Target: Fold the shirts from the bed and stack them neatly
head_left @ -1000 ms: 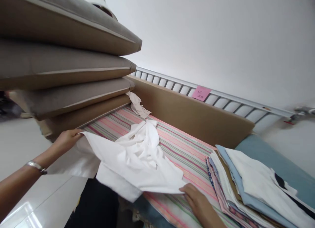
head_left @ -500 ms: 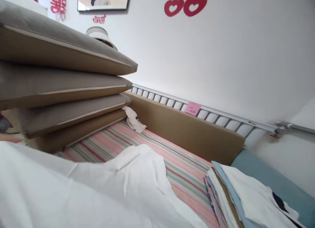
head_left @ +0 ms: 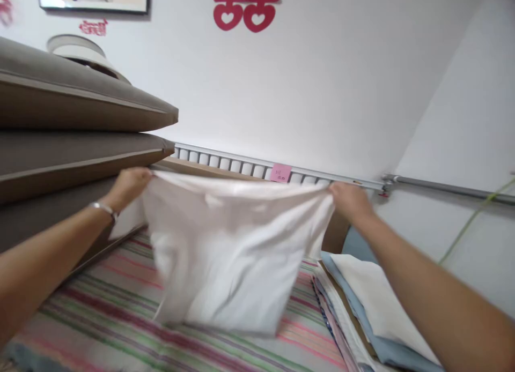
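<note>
A white cloth (head_left: 225,254) hangs stretched in the air above the striped bed cover (head_left: 120,329). My left hand (head_left: 129,185) is closed on its upper left corner, and a silver bracelet sits on that wrist. My right hand (head_left: 349,199) is closed on its upper right corner. The cloth's lower edge hangs just over the stripes; I cannot tell whether it touches them.
Several grey-brown cushions (head_left: 72,125) are stacked at the left. A pile of folded clothes (head_left: 362,302) lies at the right on the bed. A brown padded board (head_left: 333,235) and a white rail with a pink note (head_left: 280,172) run along the wall.
The white cloth was lying crumpled on the bed; both hands have since lifted it and spread it wide in the air. My view has tilted up toward the wall.
</note>
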`<state>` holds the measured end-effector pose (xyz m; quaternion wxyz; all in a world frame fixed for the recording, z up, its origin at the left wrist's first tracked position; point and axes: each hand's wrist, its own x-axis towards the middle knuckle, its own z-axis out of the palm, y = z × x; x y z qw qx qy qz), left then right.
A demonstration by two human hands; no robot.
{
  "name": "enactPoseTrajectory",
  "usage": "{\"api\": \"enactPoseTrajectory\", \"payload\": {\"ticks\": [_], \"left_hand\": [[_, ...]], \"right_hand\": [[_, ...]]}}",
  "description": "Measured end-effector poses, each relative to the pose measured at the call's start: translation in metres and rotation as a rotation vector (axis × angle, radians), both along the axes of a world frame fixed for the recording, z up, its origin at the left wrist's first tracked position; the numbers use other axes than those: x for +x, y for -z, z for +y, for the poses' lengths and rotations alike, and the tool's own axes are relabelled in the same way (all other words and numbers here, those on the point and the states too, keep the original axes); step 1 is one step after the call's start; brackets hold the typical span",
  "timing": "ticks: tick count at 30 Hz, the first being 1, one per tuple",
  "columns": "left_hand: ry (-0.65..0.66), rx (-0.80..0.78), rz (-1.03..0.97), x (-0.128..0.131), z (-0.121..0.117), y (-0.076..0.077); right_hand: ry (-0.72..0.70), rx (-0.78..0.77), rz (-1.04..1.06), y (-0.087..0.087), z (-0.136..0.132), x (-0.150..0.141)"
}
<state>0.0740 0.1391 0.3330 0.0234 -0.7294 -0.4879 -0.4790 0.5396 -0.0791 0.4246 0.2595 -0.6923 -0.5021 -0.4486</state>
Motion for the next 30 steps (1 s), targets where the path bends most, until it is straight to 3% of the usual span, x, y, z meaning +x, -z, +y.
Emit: {"api": "enactPoseTrajectory", "payload": {"ticks": [2, 4, 6, 7, 9, 11, 14, 19, 22, 24, 27, 30], "left_hand": [[-0.101, 0.154, -0.078, -0.003, 0.005, -0.072], [-0.151, 0.332, -0.116, -0.01, -0.004, -0.123], [-0.136, 0.468, -0.091, -0.017, -0.016, -0.148], [-0.127, 0.506, -0.07, -0.019, -0.021, -0.151], [-0.129, 0.51, -0.055, -0.022, -0.026, -0.142], [-0.124, 0.458, -0.044, -0.025, -0.022, -0.117], [-0.01, 0.363, 0.01, -0.034, -0.007, -0.055], [0.18, 0.16, 0.081, -0.054, 0.014, 0.083], [0.251, -0.009, 0.139, -0.062, 0.02, 0.165], [0.285, -0.111, 0.165, -0.065, 0.02, 0.213], [0.298, -0.219, 0.182, -0.066, 0.017, 0.27], [0.273, -0.266, 0.173, -0.069, 0.01, 0.305]], "right_hand": [[0.068, 0.061, 0.046, -0.056, 0.004, 0.015], [0.085, 0.169, 0.075, -0.099, -0.007, 0.02], [0.055, 0.253, 0.077, -0.119, -0.023, 0.017], [0.036, 0.276, 0.072, -0.12, -0.03, 0.015], [0.025, 0.288, 0.058, -0.107, -0.041, 0.013], [0.036, 0.248, 0.053, -0.076, -0.047, 0.014], [0.005, 0.122, 0.059, -0.007, -0.052, 0.02], [-0.237, -0.043, 0.097, 0.145, -0.067, 0.028], [-0.306, -0.163, 0.23, 0.237, -0.075, 0.027], [-0.336, -0.223, 0.308, 0.289, -0.081, 0.022], [-0.322, -0.269, 0.397, 0.346, -0.089, 0.011], [-0.326, -0.302, 0.417, 0.378, -0.098, 0.001]]}}
